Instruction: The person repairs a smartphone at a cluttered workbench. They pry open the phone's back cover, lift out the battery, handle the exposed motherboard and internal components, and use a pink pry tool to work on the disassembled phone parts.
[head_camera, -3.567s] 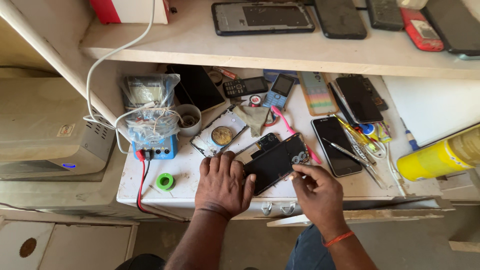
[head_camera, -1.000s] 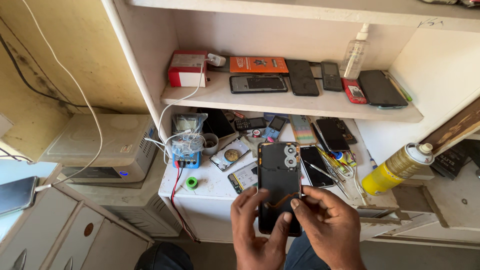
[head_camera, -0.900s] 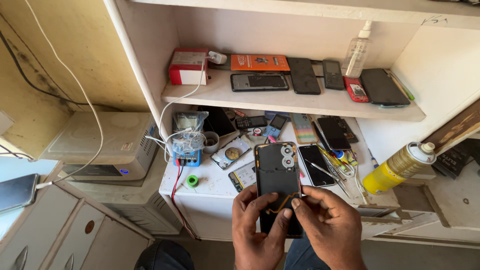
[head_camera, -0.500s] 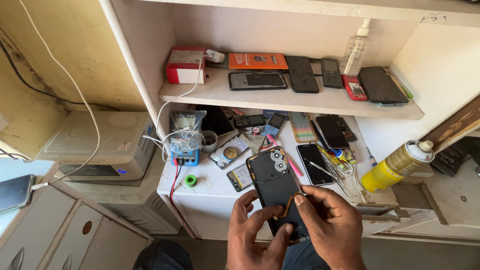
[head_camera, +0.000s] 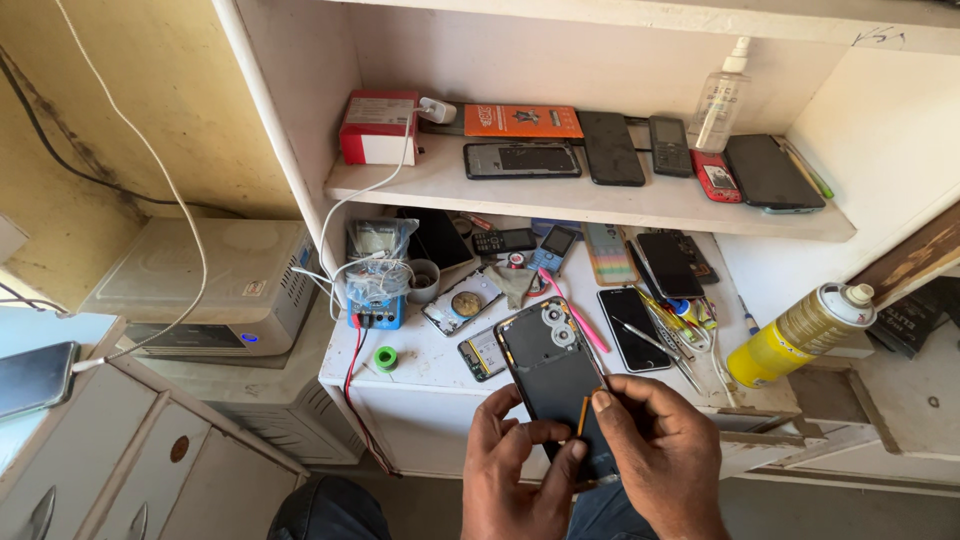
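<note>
The dark phone back (head_camera: 553, 385) is held up above the near edge of the table (head_camera: 420, 365), long axis running away from the person, left hand (head_camera: 520, 480) gripping its lower left edge, right hand (head_camera: 660, 455) pinching the right.

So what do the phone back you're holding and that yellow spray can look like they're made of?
Phone back: probably plastic, dark with a dull sheen and soft reflections; both hands, left hand and right hand, grip its lower end. Yellow spray can: likely metal, glossy printed body with a bright highlight along it, and a white cap that looks plastic.
</note>
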